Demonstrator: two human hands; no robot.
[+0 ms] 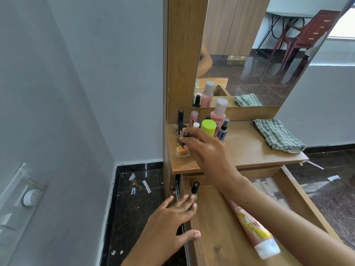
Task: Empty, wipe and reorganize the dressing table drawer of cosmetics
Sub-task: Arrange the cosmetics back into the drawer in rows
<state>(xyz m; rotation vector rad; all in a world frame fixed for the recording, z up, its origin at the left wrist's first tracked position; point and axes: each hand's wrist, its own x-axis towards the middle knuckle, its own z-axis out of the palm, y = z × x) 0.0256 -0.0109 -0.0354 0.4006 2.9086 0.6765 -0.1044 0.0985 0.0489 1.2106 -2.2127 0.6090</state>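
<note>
The wooden drawer (215, 231) is pulled out below the dressing table top (249, 150). Inside it lie a pink tube (253, 231) with a white cap and a green nail polish bottle (195, 191) at the far left corner. My left hand (172, 217) rests on the drawer's left wall, fingers straight. My right hand (205, 148) reaches over the table top and pinches a small dark bottle (184, 138) among a cluster of cosmetics: an orange nail polish (182, 151), a lime-capped bottle (208, 127), a pink bottle (219, 114).
A folded green checked cloth (278, 137) lies on the right of the table top. A mirror (259, 54) stands behind. A grey wall (76, 93) with a switch plate is on the left. Paper scraps litter the dark floor (138, 189).
</note>
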